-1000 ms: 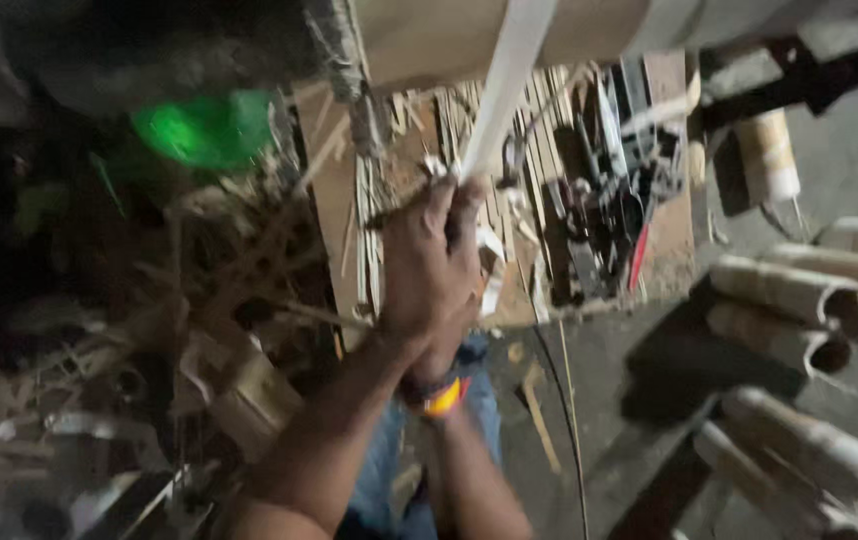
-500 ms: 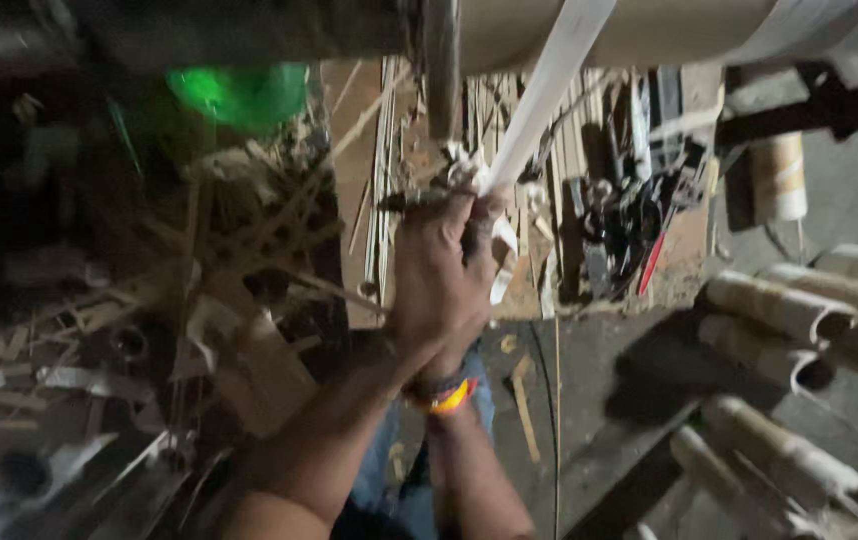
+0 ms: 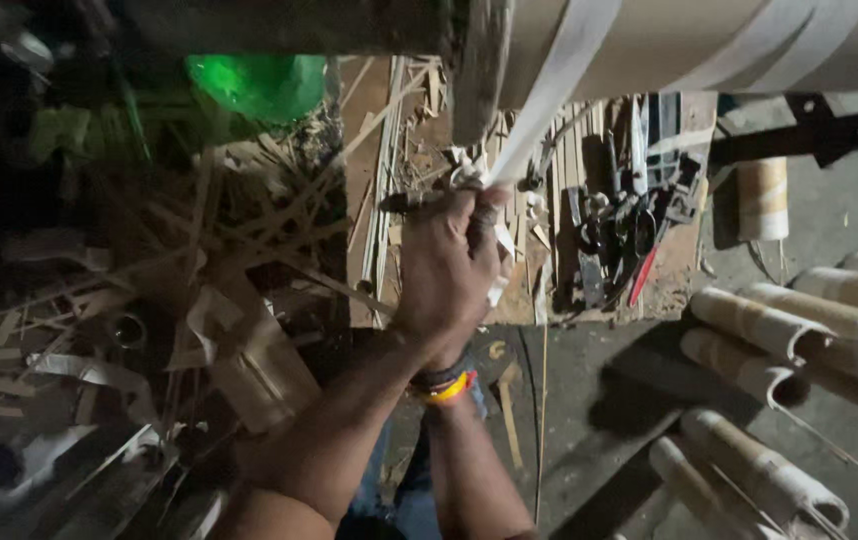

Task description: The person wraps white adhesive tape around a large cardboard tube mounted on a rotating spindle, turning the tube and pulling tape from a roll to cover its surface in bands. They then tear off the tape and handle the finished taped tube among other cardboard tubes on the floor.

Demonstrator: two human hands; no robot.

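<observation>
Both hands (image 3: pixel 449 275) clenched together — gripping the pale strip (image 3: pixel 559 90).

Bamboo workshop: split strips (image 3: pixel 249 230) heaped by me, cut culms (image 3: pixel 759 330) on floor, hand tools (image 3: pixel 619 240) on tabletop (image 3: pixel 684 290).

Dim workshop, littered grey floor (image 3: pixel 849 215)

Five cardboard tubes (image 3: pixel 761 325) on the floor, one pale strip (image 3: pixel 557 92), one green bowl (image 3: pixel 257 85).
</observation>
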